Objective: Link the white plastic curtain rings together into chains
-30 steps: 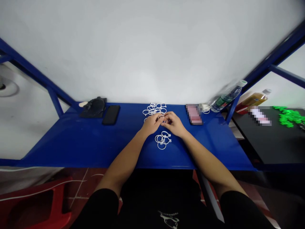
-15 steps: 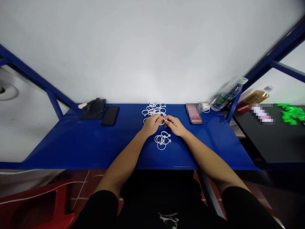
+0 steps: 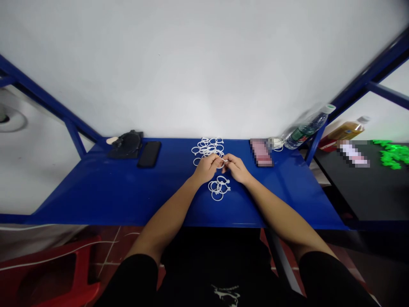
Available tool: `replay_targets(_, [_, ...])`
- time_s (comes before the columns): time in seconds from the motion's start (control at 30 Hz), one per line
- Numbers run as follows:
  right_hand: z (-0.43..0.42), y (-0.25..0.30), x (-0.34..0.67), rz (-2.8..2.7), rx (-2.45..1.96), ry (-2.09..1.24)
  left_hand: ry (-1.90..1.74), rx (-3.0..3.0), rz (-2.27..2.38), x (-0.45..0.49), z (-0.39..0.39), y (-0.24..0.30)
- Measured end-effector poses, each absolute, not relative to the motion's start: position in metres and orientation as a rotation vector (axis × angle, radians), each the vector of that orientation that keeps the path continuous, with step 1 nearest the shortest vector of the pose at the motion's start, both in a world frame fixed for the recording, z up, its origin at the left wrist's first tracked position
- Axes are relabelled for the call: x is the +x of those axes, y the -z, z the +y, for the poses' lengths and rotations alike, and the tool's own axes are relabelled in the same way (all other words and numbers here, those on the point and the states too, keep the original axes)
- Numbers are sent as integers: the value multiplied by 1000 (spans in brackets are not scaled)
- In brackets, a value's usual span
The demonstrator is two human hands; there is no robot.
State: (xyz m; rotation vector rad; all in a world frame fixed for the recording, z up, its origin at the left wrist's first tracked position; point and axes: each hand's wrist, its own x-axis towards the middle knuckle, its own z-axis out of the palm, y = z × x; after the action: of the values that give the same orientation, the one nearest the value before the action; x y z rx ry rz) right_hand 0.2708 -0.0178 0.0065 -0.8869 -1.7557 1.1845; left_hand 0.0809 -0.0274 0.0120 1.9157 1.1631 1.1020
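My left hand point(image 3: 206, 167) and my right hand point(image 3: 237, 169) meet over the blue table, fingers pinched around one white plastic ring point(image 3: 221, 166). Its small clasp end lies between the fingertips, which partly cover it. Just beyond the hands is a heap of similar white rings point(image 3: 207, 147), some overlapping and partly behind my left hand. Nearer to me, below the hands, a smaller cluster of white rings point(image 3: 217, 187) lies flat on the table.
To the left are a black phone point(image 3: 149, 154) and a dark cloth-like item point(image 3: 127, 146). On the right lie a blurred-out phone point(image 3: 262, 152), a coiled white cable point(image 3: 276, 144) and a plastic bottle point(image 3: 306, 130). Green pieces point(image 3: 394, 154) sit on the black side table point(image 3: 367, 192).
The view has shifted slightly. Both hands stay together on the same ring, with only small finger movement. The heap and the nearer cluster look unchanged.
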Motion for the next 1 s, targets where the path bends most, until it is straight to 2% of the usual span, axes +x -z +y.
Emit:
replay_targets(0.23, [-13,-4,270,-1649,-856,-1248,-1022,1893,1082,81,-33,-23])
replay_targets(0.43, [-9,-1,274,-1657,-840,-1165,-1160,2006,1136,71,-27,-26])
replay_targets(0.67, [-12,-10,278,-1888,-834,-1029,-1189,2044,1414,55,-16,-26])
replay_targets(0.83, [-15,-14,278,-2084,-761,-792,-890,2075,1742,25,-1,-20])
replay_targets(1.0, [-15,-13,277,-2182,-747,-753,-591,2078,1790,7,5,-11])
